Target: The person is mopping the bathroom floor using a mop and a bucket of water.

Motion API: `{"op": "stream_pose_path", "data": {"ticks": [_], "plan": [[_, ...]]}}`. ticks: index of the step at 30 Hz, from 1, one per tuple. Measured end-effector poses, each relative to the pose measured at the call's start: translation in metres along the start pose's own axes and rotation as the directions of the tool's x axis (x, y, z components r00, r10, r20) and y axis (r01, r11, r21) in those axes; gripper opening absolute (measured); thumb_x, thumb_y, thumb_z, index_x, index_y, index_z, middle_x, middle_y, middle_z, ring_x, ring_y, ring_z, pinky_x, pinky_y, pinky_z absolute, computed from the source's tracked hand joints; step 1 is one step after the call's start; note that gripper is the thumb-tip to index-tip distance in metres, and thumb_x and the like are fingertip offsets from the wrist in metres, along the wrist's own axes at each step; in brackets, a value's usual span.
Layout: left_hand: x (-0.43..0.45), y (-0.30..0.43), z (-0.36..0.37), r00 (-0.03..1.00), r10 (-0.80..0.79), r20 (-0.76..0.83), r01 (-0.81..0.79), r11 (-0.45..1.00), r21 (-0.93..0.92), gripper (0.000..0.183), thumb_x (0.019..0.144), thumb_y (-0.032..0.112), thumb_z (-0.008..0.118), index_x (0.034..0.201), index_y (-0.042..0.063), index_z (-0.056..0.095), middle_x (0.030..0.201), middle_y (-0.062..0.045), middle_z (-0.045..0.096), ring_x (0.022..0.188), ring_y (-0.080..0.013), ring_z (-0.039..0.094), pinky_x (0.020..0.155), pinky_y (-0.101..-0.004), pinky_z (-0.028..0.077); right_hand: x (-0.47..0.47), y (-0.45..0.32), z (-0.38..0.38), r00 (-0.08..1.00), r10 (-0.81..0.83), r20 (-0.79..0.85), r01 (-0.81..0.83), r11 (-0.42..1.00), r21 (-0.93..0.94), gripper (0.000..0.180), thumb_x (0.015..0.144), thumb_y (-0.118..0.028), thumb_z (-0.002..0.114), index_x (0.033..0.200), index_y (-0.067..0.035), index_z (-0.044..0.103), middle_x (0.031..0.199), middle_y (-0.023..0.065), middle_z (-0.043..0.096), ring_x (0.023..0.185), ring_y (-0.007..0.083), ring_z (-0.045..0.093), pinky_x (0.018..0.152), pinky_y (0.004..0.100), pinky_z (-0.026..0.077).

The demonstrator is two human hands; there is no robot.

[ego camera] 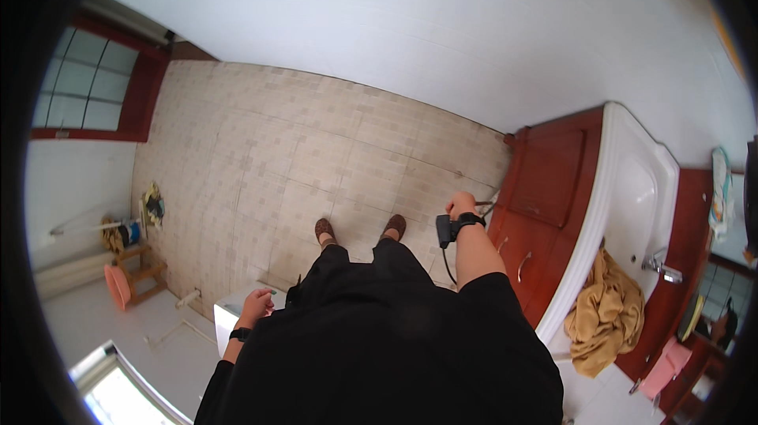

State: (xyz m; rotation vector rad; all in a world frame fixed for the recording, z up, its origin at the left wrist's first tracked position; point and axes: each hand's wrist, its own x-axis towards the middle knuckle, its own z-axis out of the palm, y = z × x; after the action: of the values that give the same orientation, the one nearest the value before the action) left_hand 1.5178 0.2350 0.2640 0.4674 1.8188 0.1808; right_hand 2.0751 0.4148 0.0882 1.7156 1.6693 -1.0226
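My right hand [461, 204] hangs over the floor beside the dark red cabinet [545, 188], its fingers curled. A short brown, stick-like thing [484, 204] shows just past it; whether the hand touches it I cannot tell. On that wrist is a black strapped device [453, 229] with a cable. My left hand [257, 305] is bent at my left side, near a white appliance or box [225, 321] partly hidden by my body. Something small and green [273, 292] shows at its fingertips; I cannot make out what it is. A dark band [240, 334] circles this wrist.
The white washbasin [630, 188] tops the cabinet, with tan cloth [607, 315] bunched over its edge near the tap [663, 268]. Tiled floor [308, 146] stretches to a red-framed door [133, 93]. A wooden stool [142, 274], pink basin [117, 287] and mop [153, 204] are left.
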Motion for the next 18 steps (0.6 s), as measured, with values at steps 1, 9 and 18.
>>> {"op": "stream_pose_path", "data": {"ticks": [1, 9, 18], "plan": [[-0.01, 0.001, 0.002, 1.0, -0.011, -0.009, 0.01, 0.997, -0.082, 0.026, 0.075, 0.015, 0.047, 0.097, 0.001, 0.046, 0.058, -0.008, 0.049, 0.043, -0.0152, 0.049, 0.039, -0.0249, 0.041, 0.002, 0.001, -0.003, 0.996, -0.043, -0.074, 0.047, 0.998, 0.049, 0.015, 0.042, -0.007, 0.055, 0.054, -0.017, 0.058, 0.056, 0.0038, 0.055, 0.053, 0.0193, 0.052, 0.05, 0.0283, 0.041], [-0.031, -0.024, 0.007, 0.991, -0.095, -0.097, 0.067, 0.963, -0.261, 0.026, 0.073, 0.012, 0.046, 0.095, -0.001, 0.047, 0.061, -0.007, 0.049, 0.046, -0.0138, 0.047, 0.042, -0.0223, 0.04, 0.003, -0.031, -0.049, 0.934, -0.217, -0.283, 0.269, 0.95, 0.159, 0.01, 0.046, 0.007, 0.054, 0.048, -0.003, 0.055, 0.052, 0.0083, 0.055, 0.047, 0.015, 0.051, 0.046, 0.0275, 0.041], [-0.049, -0.013, -0.001, 0.992, -0.08, -0.102, 0.046, 0.952, -0.301, 0.025, 0.072, 0.012, 0.046, 0.094, -0.002, 0.047, 0.06, -0.006, 0.048, 0.046, -0.0117, 0.046, 0.042, -0.0219, 0.038, 0.024, -0.071, -0.073, 0.988, -0.118, -0.102, 0.136, 0.971, 0.194, 0.013, 0.042, 0.005, 0.06, 0.044, -0.006, 0.054, 0.052, 0.007, 0.056, 0.049, 0.0145, 0.054, 0.047, 0.0224, 0.042]]}}
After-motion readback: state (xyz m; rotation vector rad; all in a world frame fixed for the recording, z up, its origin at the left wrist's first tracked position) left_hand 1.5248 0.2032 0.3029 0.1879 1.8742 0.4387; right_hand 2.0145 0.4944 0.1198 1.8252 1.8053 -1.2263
